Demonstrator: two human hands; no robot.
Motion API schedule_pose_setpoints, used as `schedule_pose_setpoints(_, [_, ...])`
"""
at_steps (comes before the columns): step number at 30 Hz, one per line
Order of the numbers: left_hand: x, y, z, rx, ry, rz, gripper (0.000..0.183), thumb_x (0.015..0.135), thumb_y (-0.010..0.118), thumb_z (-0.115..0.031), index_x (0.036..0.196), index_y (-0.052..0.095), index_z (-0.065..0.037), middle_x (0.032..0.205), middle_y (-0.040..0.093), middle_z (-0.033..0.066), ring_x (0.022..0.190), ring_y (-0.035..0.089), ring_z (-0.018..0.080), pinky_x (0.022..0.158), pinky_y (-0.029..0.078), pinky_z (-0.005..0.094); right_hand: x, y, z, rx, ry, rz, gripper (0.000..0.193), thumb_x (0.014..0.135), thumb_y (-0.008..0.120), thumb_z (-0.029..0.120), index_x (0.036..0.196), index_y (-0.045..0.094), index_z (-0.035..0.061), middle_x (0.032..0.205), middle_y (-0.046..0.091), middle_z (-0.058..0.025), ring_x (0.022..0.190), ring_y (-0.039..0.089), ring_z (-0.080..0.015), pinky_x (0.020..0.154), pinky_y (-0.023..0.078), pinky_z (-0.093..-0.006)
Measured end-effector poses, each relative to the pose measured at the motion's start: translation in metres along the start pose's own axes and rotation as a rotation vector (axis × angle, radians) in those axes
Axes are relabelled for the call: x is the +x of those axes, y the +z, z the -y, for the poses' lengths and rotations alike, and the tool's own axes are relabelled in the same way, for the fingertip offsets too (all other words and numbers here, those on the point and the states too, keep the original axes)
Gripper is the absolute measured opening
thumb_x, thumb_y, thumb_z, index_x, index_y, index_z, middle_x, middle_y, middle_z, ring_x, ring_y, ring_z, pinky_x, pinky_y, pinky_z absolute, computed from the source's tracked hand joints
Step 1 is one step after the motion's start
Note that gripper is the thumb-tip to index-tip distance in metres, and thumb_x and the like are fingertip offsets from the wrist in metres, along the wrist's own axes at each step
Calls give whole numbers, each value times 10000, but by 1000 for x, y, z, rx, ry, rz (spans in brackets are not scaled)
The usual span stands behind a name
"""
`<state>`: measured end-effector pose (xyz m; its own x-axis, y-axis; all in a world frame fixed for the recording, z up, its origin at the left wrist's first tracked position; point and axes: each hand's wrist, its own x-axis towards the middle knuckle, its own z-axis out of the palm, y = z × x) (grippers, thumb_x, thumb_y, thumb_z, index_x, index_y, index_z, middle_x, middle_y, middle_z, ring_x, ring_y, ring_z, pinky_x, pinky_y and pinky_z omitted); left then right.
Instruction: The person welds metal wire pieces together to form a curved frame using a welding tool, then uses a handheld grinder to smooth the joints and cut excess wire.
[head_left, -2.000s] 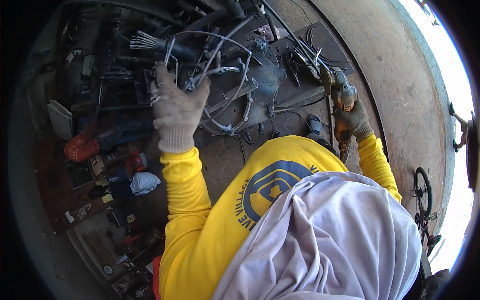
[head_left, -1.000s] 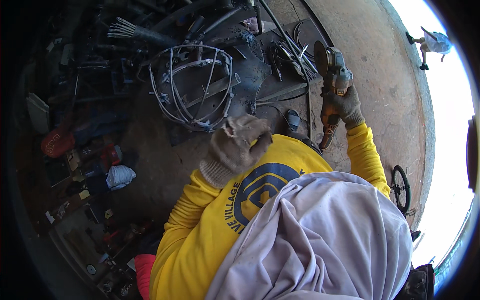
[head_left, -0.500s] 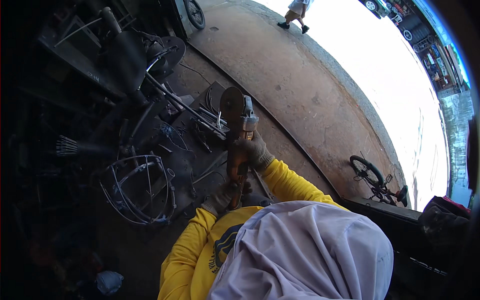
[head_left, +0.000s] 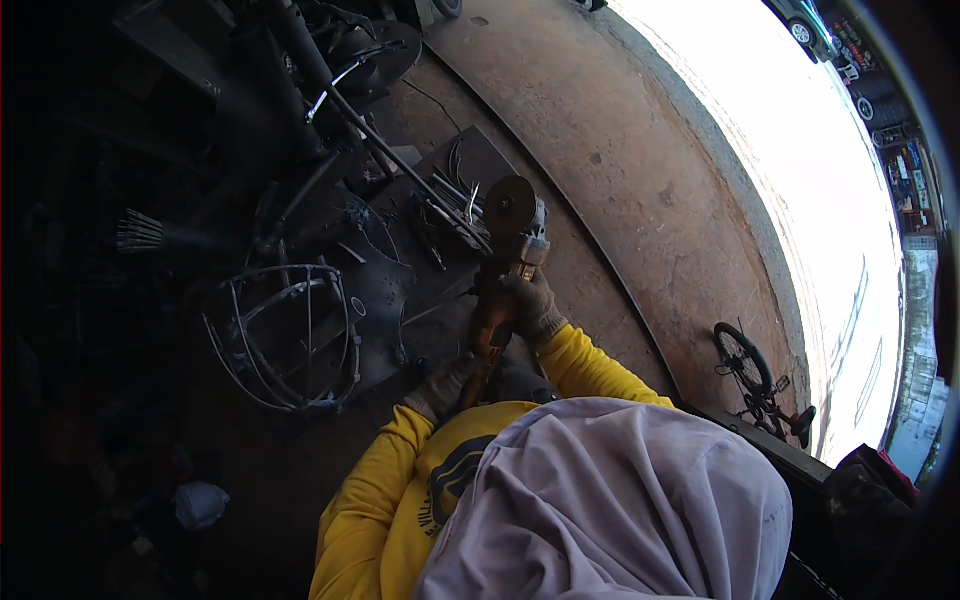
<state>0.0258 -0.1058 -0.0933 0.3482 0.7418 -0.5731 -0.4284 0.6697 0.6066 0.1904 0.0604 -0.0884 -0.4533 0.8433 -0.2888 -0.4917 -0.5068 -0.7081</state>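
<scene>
An orange and grey angle grinder (head_left: pixel 494 322) with a dark round disc (head_left: pixel 510 205) is held upright in the picture, disc end away from me. My gloved right hand (head_left: pixel 537 304) is closed around its body just below the metal head. Lower down, my gloved left hand (head_left: pixel 440 388) is wrapped about the rear end of the tool; its fingers are partly hidden. The disc appears beside several metal rods (head_left: pixel 458 200) on a dark metal work surface (head_left: pixel 480 152); I cannot tell whether it touches anything. Whether the disc spins is unclear.
To the left stands a round cage-like frame of welded metal bars (head_left: pixel 357 345). Long pipes (head_left: pixel 375 135) and dark metal parts crowd the upper left. A floor rail (head_left: pixel 590 235) runs along the right, with a bicycle (head_left: pixel 755 380) beyond it. A pale bag (head_left: pixel 201 505) lies lower left.
The whole view has shifted, so the bench and floor rail sit further right. The grinder also appears further right, still in both hands. The walking person has nearly left the top edge.
</scene>
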Motion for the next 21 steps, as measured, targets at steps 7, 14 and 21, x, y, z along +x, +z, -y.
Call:
schedule_pose_setpoints(7, [3,1,9,403,75,28,600,959,617,-559,1285,633,-56,1149,708,89,1057,669,180,949,530,325,-13,-4,-15,82,38,8,489,880,691,234,1293,528,29,1084,663,-137,958,682,-298,859,586,-443])
schedule_pose_setpoints(14, [-23,-16,61,1092,57,-214,413,957,617,-461,1217,673,-144,1118,700,193,1047,688,327,885,562,423,-52,-20,-88,177,307,-145,478,928,662,291,1309,540,29,1139,664,-135,1015,674,-301,930,556,-448])
schedule_pose_setpoints(21, [-59,-66,158,1282,134,-462,372,951,607,-357,1279,634,-184,1171,660,198,1050,661,372,885,529,480,-51,1,-157,-335,484,-359,647,857,761,384,1343,523,30,1163,665,-130,1053,670,-270,910,557,-416])
